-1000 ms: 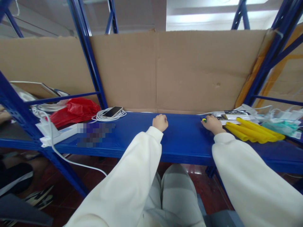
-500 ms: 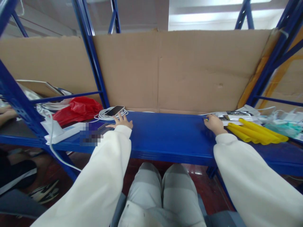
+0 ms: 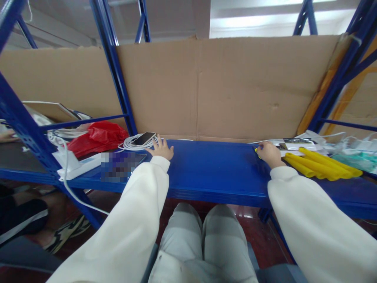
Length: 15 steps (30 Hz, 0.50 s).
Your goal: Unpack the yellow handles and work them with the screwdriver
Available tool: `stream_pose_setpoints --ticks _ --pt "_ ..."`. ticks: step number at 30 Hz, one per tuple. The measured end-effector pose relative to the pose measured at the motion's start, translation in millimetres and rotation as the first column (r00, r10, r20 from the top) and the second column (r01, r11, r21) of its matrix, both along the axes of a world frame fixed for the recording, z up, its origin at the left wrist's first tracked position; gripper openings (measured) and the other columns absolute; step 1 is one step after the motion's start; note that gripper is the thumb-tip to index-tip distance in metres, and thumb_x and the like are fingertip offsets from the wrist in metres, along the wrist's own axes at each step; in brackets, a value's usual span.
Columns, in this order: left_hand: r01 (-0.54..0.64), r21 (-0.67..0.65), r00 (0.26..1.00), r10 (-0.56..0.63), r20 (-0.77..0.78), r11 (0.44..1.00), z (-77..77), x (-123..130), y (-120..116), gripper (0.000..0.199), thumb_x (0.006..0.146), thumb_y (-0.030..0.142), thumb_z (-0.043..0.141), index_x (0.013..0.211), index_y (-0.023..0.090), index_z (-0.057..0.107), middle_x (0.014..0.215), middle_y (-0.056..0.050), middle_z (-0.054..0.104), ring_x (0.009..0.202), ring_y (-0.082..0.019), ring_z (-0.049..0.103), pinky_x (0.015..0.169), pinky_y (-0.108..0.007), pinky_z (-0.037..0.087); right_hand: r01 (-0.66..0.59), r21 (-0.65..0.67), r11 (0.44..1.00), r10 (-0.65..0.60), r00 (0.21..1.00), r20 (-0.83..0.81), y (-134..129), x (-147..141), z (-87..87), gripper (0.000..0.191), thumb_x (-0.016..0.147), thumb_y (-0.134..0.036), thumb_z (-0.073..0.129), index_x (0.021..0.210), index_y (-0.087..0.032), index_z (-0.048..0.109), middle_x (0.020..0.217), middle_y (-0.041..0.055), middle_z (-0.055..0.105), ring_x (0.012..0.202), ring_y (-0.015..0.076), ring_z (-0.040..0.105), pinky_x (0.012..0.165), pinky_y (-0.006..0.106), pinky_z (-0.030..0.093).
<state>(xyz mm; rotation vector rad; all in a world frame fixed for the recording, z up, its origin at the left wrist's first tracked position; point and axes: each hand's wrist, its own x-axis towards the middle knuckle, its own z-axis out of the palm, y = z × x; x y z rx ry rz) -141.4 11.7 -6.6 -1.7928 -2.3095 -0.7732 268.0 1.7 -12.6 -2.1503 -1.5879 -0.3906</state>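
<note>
The left hand (image 3: pixel 161 151) spreads wide, empty, beside the coiled cable (image 3: pixel 135 147); the right hand (image 3: pixel 269 154) pinches a small yellow-and-dark item (image 3: pixel 257 152), apparently to steady it.

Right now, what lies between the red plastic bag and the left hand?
The head view shows a coiled white cable, a smartphone on top, between the red plastic bag and left hand.
</note>
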Motion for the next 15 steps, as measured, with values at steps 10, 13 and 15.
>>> stream_pose_setpoints --ticks 10,13,15 --pt "0.276 0.264 0.832 -0.367 0.415 0.924 13.6 81 28 0.044 0.092 0.02 0.052 0.135 0.017 0.06 0.141 -0.013 0.062 0.133 -0.022 0.056 0.112 -0.033 0.042 -0.01 -0.032 0.999 0.011 1.0 0.011 -2 -4 2.9 0.039 0.091 -0.019 0.046 0.12 -0.012 0.071 0.124 0.0199 0.069 0.114 0.0313 0.067 0.094 0.038 0.052" --pt "0.258 0.255 0.848 -0.345 0.403 0.932 0.1 80 32 0.033 0.089 0.014 0.054 0.119 0.014 0.069 0.126 -0.013 0.071 0.117 -0.02 0.067 0.103 -0.026 0.047 -0.009 -0.056 0.998 0.01 1.0 0.016 -3 -5 3.8 0.039 0.091 -0.018 0.046 0.119 -0.012 0.072 0.123 0.02 0.07 0.112 0.0314 0.068 0.093 0.038 0.053" --pt "0.268 0.277 0.849 -0.362 0.385 0.923 -6.4 78 34 0.029 0.089 0.012 0.055 0.113 0.013 0.072 0.119 -0.013 0.074 0.11 -0.018 0.07 0.099 -0.023 0.049 -0.006 -0.067 0.998 0.008 1.0 0.028 -3 -5 3.7 0.038 0.091 -0.019 0.046 0.118 -0.012 0.073 0.122 0.0188 0.071 0.112 0.0304 0.068 0.092 0.036 0.052"
